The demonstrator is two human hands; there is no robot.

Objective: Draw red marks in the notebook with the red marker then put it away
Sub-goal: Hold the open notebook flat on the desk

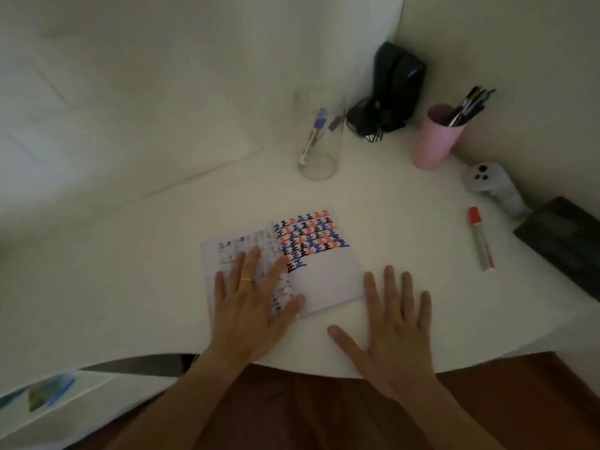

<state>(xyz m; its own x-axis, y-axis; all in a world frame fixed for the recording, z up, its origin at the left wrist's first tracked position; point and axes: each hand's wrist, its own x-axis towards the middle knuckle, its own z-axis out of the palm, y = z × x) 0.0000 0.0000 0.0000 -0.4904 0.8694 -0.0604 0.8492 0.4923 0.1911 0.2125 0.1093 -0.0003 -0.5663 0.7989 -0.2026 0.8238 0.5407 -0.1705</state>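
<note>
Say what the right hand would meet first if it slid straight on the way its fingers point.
The right hand lies flat, fingers pointing away from the person. Ahead is bare table; the pink cup looks first in line, though depth is unclear.

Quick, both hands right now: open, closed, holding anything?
Left hand: open, flat on the notebook, holding nothing.
Right hand: open, flat on the table, holding nothing; red marker lies apart.

Dark slab [565, 245] at three o'clock: cut off by the frame edge, identity unclear. Notebook [324, 274] left page: partly hidden under left hand [250, 306], its marks blurred.
</note>
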